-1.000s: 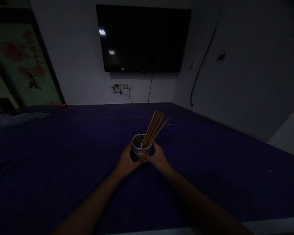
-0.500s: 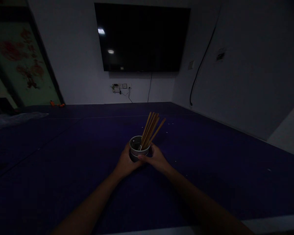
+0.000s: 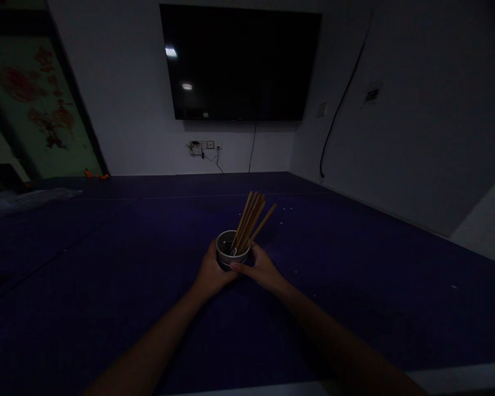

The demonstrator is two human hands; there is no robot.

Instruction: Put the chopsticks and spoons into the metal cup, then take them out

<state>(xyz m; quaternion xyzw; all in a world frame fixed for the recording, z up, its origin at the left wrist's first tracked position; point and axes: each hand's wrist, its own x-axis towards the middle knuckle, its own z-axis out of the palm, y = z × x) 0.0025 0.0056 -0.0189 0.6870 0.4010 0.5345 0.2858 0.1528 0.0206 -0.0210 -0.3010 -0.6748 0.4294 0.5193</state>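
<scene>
Between my two hands is a round grey metal cup (image 3: 232, 258), its open top facing up. Several wooden chopsticks (image 3: 251, 221) stand in it, leaning to the right, and some shiny metal pieces I cannot identify lie inside. My left hand (image 3: 213, 274) is closed around the cup's left side and front. From the right, my right hand (image 3: 261, 269) grips it, the thumb across the front just under the rim. The fingers behind the cup are hidden. Whether its base touches the dark purple surface (image 3: 148, 264) below, I cannot tell.
A large black television (image 3: 243, 63) hangs on the far wall, with sockets and cables (image 3: 206, 146) below it. Clear plastic sheeting (image 3: 33, 199) lies at the left, and small orange objects (image 3: 95, 175) sit near the door. Small white specks dot the purple surface.
The cup has shifted slightly left and toward me, both hands moving with it. The chopsticks have moved along with the cup.
</scene>
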